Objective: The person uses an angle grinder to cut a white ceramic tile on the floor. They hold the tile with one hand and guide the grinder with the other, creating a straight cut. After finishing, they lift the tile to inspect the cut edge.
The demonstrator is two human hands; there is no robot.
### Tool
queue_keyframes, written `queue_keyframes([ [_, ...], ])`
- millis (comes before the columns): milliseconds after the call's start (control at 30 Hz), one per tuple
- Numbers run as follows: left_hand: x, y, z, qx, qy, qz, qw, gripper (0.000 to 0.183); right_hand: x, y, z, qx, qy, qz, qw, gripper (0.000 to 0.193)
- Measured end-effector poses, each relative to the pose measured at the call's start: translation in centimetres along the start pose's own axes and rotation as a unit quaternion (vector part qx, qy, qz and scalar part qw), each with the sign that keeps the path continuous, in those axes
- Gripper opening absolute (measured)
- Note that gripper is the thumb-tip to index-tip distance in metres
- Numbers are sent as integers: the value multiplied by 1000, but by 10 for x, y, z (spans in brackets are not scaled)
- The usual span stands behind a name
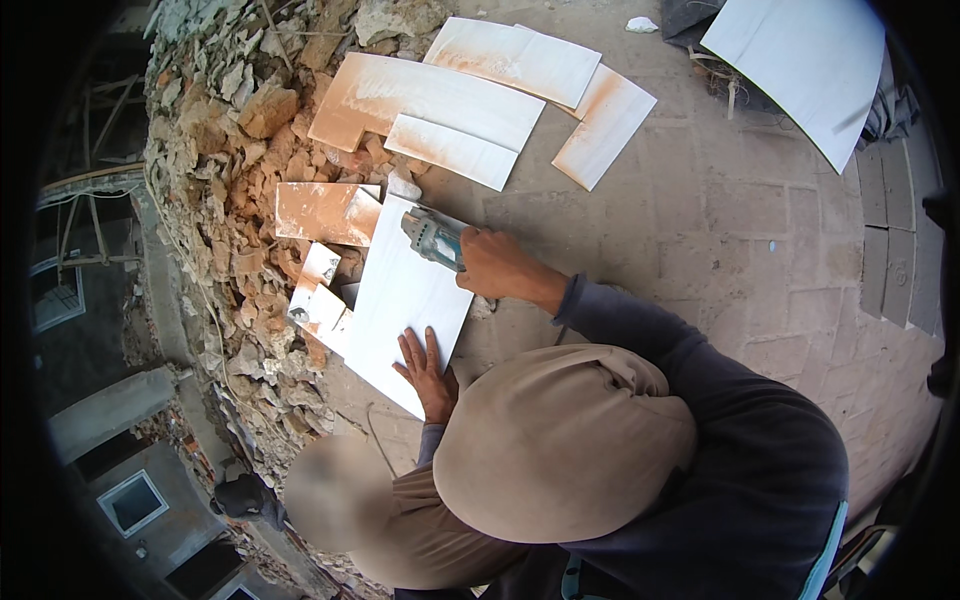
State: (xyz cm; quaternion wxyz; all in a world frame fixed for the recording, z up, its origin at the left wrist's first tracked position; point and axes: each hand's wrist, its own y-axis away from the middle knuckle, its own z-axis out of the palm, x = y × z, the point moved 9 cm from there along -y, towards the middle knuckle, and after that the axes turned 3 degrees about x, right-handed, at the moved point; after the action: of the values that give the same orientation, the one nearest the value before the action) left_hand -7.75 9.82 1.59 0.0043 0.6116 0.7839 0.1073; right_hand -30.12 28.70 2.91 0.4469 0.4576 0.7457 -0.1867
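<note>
Mostly, the ground is brown paving (pixel 700 240), with a heap of rubble (pixel 225 120) banked along its left side. A large white sheet (pixel 800 70) stands out at upper right, and white tiles (pixel 440 95) smeared with orange dust overlap beyond the work. The worked tile (pixel 385 285) lies between rubble and paving, in front of the knees, its long sides slanting. On its upper part sits the grinder (pixel 435 240), near the right-hand edge; whether its disc touches the tile cannot be told. The right hand (pixel 497 265) has its fingers closed around the grinder's body. The left hand (pixel 428 380) presses on the tile's lower right, fingers flat and a little apart, gripping nothing. A steady, light pass would likely suit best, the left palm bearing down well off the disc's line (thin tile tends to chip near an edge), with even support beneath. Along the left edge, scraps (pixel 325 305) and a dusty orange piece (pixel 318 210) crowd close, and a pale lump (pixel 403 185) sits at the top end; the better room for swinging the tool is rightward, over the paving.
</note>
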Motion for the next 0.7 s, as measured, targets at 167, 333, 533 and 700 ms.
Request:
queue_keyframes([
  [167, -1, -1, 2, -2, 3, 4, 1000, 98, 2, 3, -2, 1, -5, 9, 1000, 52],
  [333, -2, 1, 2, -3, 6, 5, 1000, 100, 4, 7, -2, -5, -8, 10, 1000, 53],
  [533, -4, 0, 5, -1, -3, 6, 1000, 101, 5, 15, -8, -3, -3, 13, 1000, 54],
  [700, -6, 1, 6, 11, -11, 18, 1000, 102, 4, 23, -13, -2, 2, 10, 1000, 55],
])
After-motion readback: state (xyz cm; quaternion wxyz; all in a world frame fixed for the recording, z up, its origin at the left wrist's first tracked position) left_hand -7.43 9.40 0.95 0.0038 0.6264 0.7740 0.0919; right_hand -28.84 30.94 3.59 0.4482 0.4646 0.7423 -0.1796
